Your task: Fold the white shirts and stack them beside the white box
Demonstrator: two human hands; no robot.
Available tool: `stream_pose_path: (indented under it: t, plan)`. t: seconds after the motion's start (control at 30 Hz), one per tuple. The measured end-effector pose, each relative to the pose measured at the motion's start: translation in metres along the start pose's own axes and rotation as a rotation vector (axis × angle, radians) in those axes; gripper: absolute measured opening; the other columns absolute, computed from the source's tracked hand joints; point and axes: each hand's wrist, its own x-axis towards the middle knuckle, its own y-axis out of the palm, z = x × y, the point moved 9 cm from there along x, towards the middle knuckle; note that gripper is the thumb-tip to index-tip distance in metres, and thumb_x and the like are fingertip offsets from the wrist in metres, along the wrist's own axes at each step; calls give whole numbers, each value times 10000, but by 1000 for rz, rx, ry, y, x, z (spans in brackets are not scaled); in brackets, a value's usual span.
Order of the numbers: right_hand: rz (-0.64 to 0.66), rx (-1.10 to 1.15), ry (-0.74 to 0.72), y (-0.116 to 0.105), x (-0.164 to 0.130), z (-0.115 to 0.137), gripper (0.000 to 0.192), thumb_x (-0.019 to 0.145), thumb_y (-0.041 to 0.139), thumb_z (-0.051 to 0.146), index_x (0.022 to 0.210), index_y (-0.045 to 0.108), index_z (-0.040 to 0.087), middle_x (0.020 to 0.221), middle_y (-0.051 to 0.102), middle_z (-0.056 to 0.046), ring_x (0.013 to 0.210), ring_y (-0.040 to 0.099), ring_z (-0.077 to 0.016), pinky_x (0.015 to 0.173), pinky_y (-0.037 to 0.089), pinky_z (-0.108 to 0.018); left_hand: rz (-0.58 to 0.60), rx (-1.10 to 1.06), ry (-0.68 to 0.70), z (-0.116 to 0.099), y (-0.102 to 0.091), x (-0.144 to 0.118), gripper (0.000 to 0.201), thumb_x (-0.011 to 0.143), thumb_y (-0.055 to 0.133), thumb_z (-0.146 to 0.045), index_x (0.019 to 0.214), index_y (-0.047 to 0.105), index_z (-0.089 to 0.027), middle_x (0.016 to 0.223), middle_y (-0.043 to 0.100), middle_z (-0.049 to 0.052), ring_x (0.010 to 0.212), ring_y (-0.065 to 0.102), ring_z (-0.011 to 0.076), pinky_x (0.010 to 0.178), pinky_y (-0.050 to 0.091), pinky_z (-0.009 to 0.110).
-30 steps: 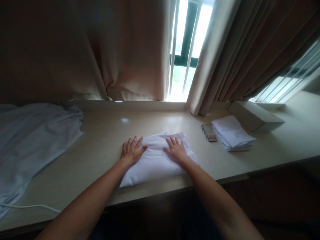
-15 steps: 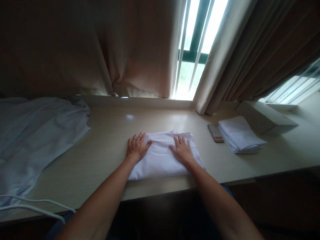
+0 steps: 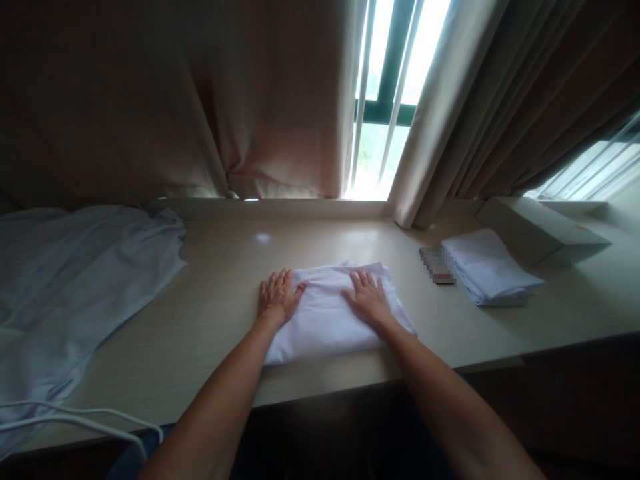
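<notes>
A folded white cloth (image 3: 327,320) lies flat near the front edge of the pale wooden table (image 3: 215,293). At its left edge my left hand (image 3: 280,295) rests with fingers spread, partly on the cloth. My right hand (image 3: 369,297) lies flat on the cloth's right part, fingers apart. Neither hand grips anything. Whether the cloth is a sheet or a garment cannot be made out.
Loose white fabric (image 3: 100,267) is heaped at the left, with white cables (image 3: 75,421) in front. To the right are a small blurred-out flat object (image 3: 439,265), another folded white cloth (image 3: 490,267) and a box-like block (image 3: 545,230). Curtains (image 3: 280,100) hang behind.
The view has shifted slightly, so the things on the table sit a little further right. Both hands stay flat on the folded cloth, which looks unchanged.
</notes>
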Motion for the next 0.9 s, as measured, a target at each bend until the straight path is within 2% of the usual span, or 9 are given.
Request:
stream_pose_path:
  t: [0.63,0.9]
  plan:
    - [-9,-22,12,1,-1,-1,756,926,161,696,1531,233,248,1619,118,-73,1483,56,-267,1160,-13,-504,-41,44,-7,-5,-10,-4,753,898,203,-665,1464,386,-204,1539,371,83,1424,270,279,1169,178,479]
    - [-19,-4,17,0,-2,-1,741,930,193,688,1528,240,253,1617,133,-73,1482,71,-264,1161,-18,-505,-43,42,-2,-3,-7,-3,768,894,180,-674,1467,382,-204,1540,369,80,1426,269,284,1173,173,490]
